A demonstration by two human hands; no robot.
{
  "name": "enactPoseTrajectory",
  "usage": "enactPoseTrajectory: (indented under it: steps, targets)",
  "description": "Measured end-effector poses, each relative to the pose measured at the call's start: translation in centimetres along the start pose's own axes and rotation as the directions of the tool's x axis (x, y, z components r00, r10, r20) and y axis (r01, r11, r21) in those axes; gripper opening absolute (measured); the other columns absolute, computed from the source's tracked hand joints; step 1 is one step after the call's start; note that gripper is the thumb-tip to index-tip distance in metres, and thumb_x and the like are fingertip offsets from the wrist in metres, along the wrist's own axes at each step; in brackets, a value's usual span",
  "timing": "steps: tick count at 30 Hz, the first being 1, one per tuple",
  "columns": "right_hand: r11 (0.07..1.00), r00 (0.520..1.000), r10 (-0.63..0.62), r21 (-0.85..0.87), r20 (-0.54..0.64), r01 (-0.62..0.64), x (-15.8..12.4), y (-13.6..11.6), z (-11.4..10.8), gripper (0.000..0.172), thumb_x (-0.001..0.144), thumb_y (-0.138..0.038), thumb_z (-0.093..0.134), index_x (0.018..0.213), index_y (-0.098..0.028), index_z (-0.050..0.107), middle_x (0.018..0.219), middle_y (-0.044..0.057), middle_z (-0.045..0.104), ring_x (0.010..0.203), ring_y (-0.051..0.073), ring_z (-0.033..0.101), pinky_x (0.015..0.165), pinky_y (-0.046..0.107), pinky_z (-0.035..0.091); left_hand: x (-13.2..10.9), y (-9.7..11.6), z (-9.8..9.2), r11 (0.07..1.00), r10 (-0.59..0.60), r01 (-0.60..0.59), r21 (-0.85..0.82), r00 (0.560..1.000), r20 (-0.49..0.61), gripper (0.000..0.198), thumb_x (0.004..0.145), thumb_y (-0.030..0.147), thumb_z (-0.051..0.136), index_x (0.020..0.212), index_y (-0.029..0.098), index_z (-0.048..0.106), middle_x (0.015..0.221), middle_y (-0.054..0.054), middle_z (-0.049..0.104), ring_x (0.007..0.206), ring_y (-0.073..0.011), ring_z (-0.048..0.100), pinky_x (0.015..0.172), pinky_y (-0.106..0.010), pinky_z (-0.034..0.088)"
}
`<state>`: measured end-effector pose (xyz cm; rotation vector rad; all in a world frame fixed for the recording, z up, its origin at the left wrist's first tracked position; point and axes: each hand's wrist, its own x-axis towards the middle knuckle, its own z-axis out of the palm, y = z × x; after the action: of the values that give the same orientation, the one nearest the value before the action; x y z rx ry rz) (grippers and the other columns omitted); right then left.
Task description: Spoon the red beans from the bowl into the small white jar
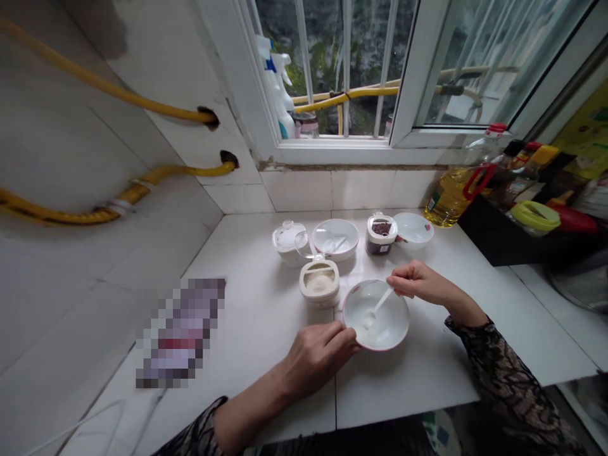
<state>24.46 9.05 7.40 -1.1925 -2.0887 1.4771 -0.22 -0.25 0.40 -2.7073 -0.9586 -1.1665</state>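
A white bowl [392, 320] with a thin red rim stands on the tiled counter in front of me. My left hand [319, 354] grips its near left rim, thumb and fingers closed on the edge. Pinched in my right hand [412, 280] is the handle of a white spoon [381, 300], which slants down into the bowl. Some white stuff lies around the spoon's tip at the bottom. Just beyond my left hand sits an open container [320, 283] of pale granules, its clear lid tipped back.
Behind are a white lidded jar [289, 240], a bowl with a spoon [335, 238], a jar of dark grains [380, 233] and a flowered bowl [414, 230]. An oil bottle [451, 190] and a black condiment box [489, 231] stand right. A blurred-out object [185, 332] lies left.
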Motion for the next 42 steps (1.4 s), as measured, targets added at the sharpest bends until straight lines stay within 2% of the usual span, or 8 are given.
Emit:
enactPoseTrajectory:
  steps: [7, 12, 18, 23, 27, 31, 34, 42]
  targets:
    - [0.993, 0.951, -0.057, 0.077, -0.303, 0.084, 1.5, -0.9, 0.8, 0.051, 0.081, -0.062, 0.053, 0.053, -0.019, 0.046, 0.047, -0.004, 0.041, 0.047, 0.009, 0.035, 0.049, 0.025, 0.028, 0.0, 0.0, 0.1, 1.000, 0.001, -0.001, -0.001, 1.000, -0.003, 0.018, 0.100, 0.026, 0.045, 0.089, 0.016, 0.056, 0.066, 0.001, 0.060, 0.050, -0.0098, 0.055, 0.047, -0.019, 0.041]
    - [0.898, 0.717, -0.427, -0.349, -0.551, 0.267, 2.5, -3.2, 2.8, 0.043, 0.093, -0.042, 0.045, 0.057, -0.020, 0.048, 0.052, -0.002, 0.045, 0.054, 0.012, 0.039, 0.062, 0.029, 0.037, -0.1, 0.0, 0.2, 1.000, 0.001, -0.001, 0.000, 1.000, -0.021, 0.019, 0.100, 0.027, 0.045, 0.088, 0.016, 0.055, 0.065, 0.001, 0.060, 0.049, -0.0102, 0.053, 0.046, -0.020, 0.040]
    - [0.457, 0.584, -0.785, -0.828, -0.205, 0.324, 2.5, -4.1, 5.3, 0.031, 0.095, -0.022, 0.045, 0.063, -0.020, 0.049, 0.056, -0.003, 0.051, 0.056, 0.013, 0.042, 0.087, 0.035, 0.035, 0.0, 0.1, 0.2, 1.000, -0.005, 0.006, 0.004, 1.000, -0.015, 0.021, 0.100, 0.027, 0.045, 0.085, 0.016, 0.056, 0.063, 0.002, 0.057, 0.049, -0.0102, 0.052, 0.045, -0.020, 0.037]
    - [0.484, 0.551, -0.795, -0.814, -0.255, 0.322, 1.9, -4.0, 5.0, 0.030, 0.094, -0.022, 0.045, 0.064, -0.020, 0.048, 0.057, -0.002, 0.051, 0.056, 0.013, 0.040, 0.086, 0.036, 0.035, 0.1, 0.0, 0.1, 1.000, 0.011, -0.011, 0.008, 1.000, -0.013, 0.021, 0.100, 0.026, 0.044, 0.085, 0.016, 0.055, 0.063, 0.002, 0.057, 0.049, -0.0099, 0.052, 0.044, -0.020, 0.038]
    - [0.715, 0.621, -0.658, -0.611, -0.425, 0.339, 1.7, -3.7, 3.5, 0.036, 0.094, -0.026, 0.043, 0.058, -0.021, 0.042, 0.053, -0.003, 0.045, 0.056, 0.013, 0.038, 0.079, 0.034, 0.038, -0.1, 0.0, 0.2, 1.000, -0.003, 0.003, -0.015, 1.000, 0.002, 0.018, 0.099, 0.025, 0.046, 0.086, 0.016, 0.055, 0.066, 0.001, 0.059, 0.051, -0.0105, 0.054, 0.046, -0.020, 0.040]
    - [0.889, 0.830, -0.381, -0.408, -0.408, 0.208, 0.8, -3.0, 1.5, 0.040, 0.091, -0.033, 0.045, 0.053, -0.021, 0.037, 0.052, -0.003, 0.037, 0.055, 0.012, 0.036, 0.061, 0.028, 0.034, -0.1, 0.0, 0.1, 1.000, 0.002, -0.002, -0.005, 1.000, 0.000, 0.019, 0.099, 0.026, 0.046, 0.087, 0.016, 0.056, 0.065, 0.001, 0.059, 0.050, -0.0101, 0.054, 0.046, -0.020, 0.041]
    - [0.863, 0.934, -0.280, -0.485, -0.221, 0.143, -0.1, -2.2, 0.4, 0.042, 0.088, -0.030, 0.047, 0.050, -0.020, 0.033, 0.050, -0.006, 0.029, 0.052, 0.009, 0.027, 0.062, 0.028, 0.033, -0.1, 0.0, 0.0, 1.000, -0.001, 0.001, 0.001, 1.000, 0.011, 0.018, 0.100, 0.026, 0.045, 0.088, 0.016, 0.056, 0.066, 0.001, 0.059, 0.051, -0.0096, 0.054, 0.048, -0.019, 0.041]
    - [0.742, 0.987, -0.159, -0.659, 0.004, 0.123, -0.8, -2.0, 1.8, 0.037, 0.084, -0.016, 0.046, 0.052, -0.018, 0.028, 0.044, -0.010, 0.024, 0.048, 0.007, 0.015, 0.076, 0.032, 0.032, 0.1, 0.0, -0.1, 1.000, 0.002, -0.002, -0.017, 1.000, -0.012, 0.012, 0.098, 0.025, 0.049, 0.092, 0.016, 0.054, 0.067, 0.001, 0.061, 0.051, -0.0093, 0.056, 0.049, -0.019, 0.042]
